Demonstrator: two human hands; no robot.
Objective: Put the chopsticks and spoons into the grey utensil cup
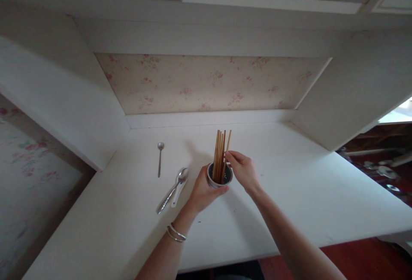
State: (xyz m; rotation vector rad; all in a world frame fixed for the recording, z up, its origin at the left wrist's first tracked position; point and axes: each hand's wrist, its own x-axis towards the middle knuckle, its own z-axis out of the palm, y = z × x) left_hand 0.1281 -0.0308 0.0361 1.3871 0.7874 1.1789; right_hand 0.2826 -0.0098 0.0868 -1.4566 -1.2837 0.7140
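Note:
A small round metal holder stands on the white desk with several wooden chopsticks upright in it. My left hand is wrapped round the holder's left side, two thin bangles on its wrist. My right hand comes in from the right, its fingertips pinched on one chopstick near the holder's rim.
A small metal spoon lies on the desk to the left. Nearer me lie two larger spoons side by side. A floral back panel and white side walls enclose the desk nook; a shelf runs overhead.

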